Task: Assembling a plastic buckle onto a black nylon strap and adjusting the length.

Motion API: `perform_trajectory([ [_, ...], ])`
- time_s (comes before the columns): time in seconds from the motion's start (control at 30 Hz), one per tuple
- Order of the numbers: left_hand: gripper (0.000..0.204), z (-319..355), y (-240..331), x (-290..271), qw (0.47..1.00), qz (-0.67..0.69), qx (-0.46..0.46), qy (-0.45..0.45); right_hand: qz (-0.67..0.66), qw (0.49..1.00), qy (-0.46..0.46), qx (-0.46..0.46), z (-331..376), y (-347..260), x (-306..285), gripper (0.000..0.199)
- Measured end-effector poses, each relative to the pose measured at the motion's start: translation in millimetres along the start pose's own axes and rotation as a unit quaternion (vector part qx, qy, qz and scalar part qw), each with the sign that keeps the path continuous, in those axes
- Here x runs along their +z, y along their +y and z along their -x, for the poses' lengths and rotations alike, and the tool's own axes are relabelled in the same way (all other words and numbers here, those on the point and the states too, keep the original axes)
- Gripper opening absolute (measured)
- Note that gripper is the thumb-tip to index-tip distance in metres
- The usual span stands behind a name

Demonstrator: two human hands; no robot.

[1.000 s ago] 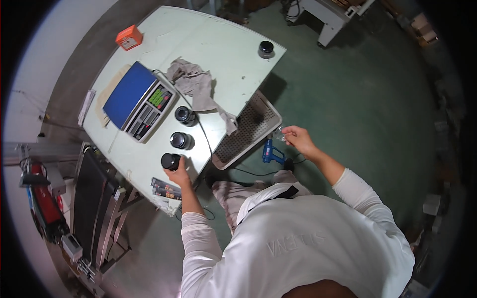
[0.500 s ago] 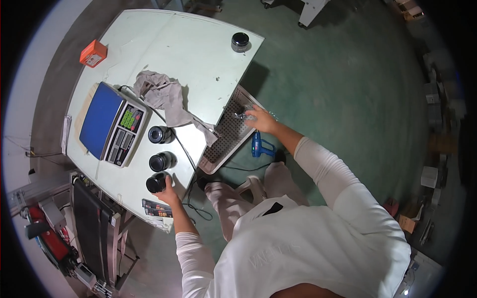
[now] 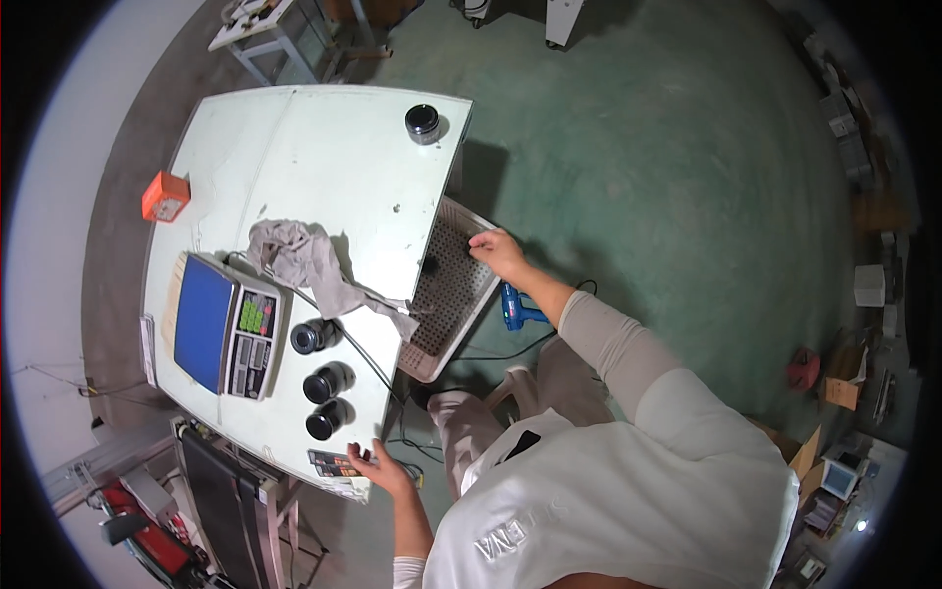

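Note:
My left hand (image 3: 385, 469), fingers apart and empty, is at the table's near edge, touching or just over a small pile of dark printed strips (image 3: 334, 462). Beside it, three dark-lidded jars (image 3: 326, 419) stand in a row on the white table (image 3: 324, 147). My right hand (image 3: 500, 253) hovers over the far rim of a perforated basket (image 3: 453, 280). Its fingers are loosely bent and slightly apart, with nothing visible in them. A faint clear glint shows near the table corner; I cannot tell what it is.
A scale (image 3: 226, 329) with a blue top stands left of the jars, near a crumpled grey cloth (image 3: 299, 257). Farther off are an orange box (image 3: 166, 196) and another jar (image 3: 423, 125). A blue heat gun (image 3: 520, 308) is right of the basket; a black cable crosses the table.
My left hand has let go of the nearest jar and moved to the dark strips. The clear crinkled plastic in my right hand no longer shows there. The view has shifted.

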State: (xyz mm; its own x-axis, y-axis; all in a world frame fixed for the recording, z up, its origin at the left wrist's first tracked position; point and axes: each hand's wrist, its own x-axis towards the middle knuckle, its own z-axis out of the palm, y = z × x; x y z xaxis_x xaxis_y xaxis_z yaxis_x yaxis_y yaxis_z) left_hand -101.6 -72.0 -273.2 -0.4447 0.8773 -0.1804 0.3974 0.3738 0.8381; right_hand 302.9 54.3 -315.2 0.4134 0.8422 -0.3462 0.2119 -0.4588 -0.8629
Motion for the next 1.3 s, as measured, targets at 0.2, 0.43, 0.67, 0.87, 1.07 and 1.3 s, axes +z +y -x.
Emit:
perform_trajectory([
  [0.2, 0.045, 37, 92, 72, 0.980, 0.015, 0.065, -0.190, 0.035, 0.995, 0.059, -0.073, 20, 26, -29, 0.035],
  [0.43, 0.035, 75, 207, 203, 0.861, -0.116, 0.378, -0.320, -0.213, 0.957, 0.180, 0.074, 85, 176, -163, 0.021],
  [0.67, 0.022, 216, 249, 322, 0.788, -0.038, 0.234, -0.569, 0.046, 0.829, 0.400, 0.388, 307, 361, -352, 0.018],
  [0.87, 0.016, 213, 223, 419, 0.682, -0.134, 0.389, -0.604, -0.110, 0.722, 0.523, 0.439, 445, 347, -394, 0.017],
  [1.07, 0.025, 149, 187, 499, 0.407, -0.297, 0.725, -0.469, -0.358, 0.610, 0.484, 0.516, 463, 323, -280, 0.027],
  [1.3, 0.031, 149, 173, 667, 0.458, -0.518, 0.490, -0.531, -0.167, 0.698, 0.352, 0.601, 447, 350, -280, 0.026],
])
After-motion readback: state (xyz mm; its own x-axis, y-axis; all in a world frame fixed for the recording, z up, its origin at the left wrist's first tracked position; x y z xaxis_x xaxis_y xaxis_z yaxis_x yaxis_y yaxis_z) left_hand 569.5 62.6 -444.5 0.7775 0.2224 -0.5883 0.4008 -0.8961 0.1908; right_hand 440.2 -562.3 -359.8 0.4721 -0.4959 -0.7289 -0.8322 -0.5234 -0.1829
